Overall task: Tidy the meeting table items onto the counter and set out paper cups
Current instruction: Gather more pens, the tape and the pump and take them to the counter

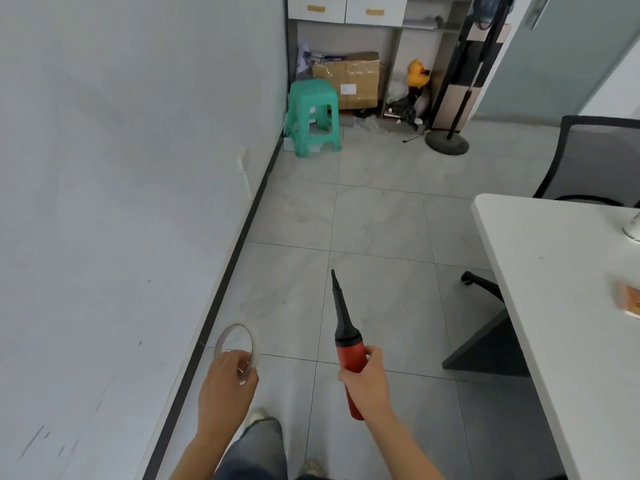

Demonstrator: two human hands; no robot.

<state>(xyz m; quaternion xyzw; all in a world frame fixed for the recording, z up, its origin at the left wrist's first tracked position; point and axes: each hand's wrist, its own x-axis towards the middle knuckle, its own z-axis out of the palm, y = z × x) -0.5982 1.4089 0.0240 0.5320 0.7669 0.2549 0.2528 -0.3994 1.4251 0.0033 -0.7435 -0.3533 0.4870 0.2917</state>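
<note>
Left hand (225, 386) is pinching a thin roll of tape (221, 341) at its lower rim, fingers curled round the band, the ring standing upright above the knuckles. Right hand (363, 375) is gripping the red body of a hand pump (349, 355), fingers wrapped fully round it, its black tapered nozzle pointing forward and up. Both items are being carried in the air over the tiled floor (381, 220), between the wall on the left and the white counter (554, 271) on the right, touching neither. An orange packet (630, 303) is lying on the counter at the frame edge. A green stool (313, 116) and a cardboard box (353, 81) are sitting ahead by the far wall.
</note>
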